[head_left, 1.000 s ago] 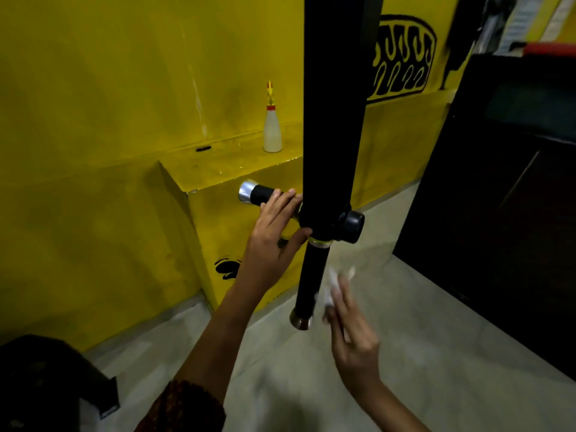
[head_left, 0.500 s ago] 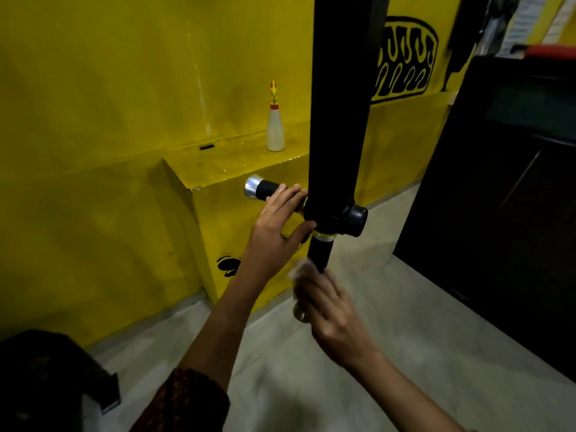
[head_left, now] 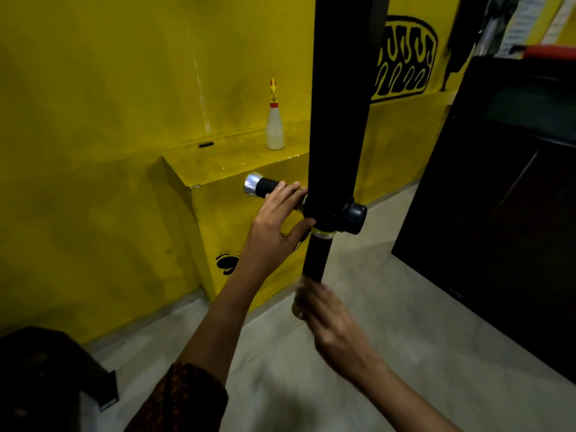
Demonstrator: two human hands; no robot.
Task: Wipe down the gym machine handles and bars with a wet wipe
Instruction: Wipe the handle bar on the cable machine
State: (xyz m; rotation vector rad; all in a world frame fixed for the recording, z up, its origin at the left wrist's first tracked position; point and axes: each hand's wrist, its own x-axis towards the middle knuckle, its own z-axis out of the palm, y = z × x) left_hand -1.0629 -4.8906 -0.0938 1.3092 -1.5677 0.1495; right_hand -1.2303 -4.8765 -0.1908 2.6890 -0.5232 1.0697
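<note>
A thick black machine bar (head_left: 341,98) hangs down the middle of the view and ends in a joint with a black knob (head_left: 357,218). A side handle (head_left: 265,186) with a silver end cap sticks out to the left; my left hand (head_left: 276,226) rests on it with fingers straight and thumb under the joint. Below the joint runs a thinner black grip (head_left: 317,258). My right hand (head_left: 330,322), blurred, wraps the lower end of that grip. The wet wipe is hidden inside this hand, only a pale edge (head_left: 300,280) showing at the fingertips.
A yellow ledge (head_left: 237,163) juts from the yellow wall behind the bar, with a white squeeze bottle (head_left: 274,127) standing on it. A large black panel (head_left: 505,198) fills the right side. A dark object (head_left: 46,378) sits at the lower left on the grey floor (head_left: 389,363).
My right hand closed round the lower grip with the wipe, then slid down toward its lower end. My left hand stayed on the side handle.
</note>
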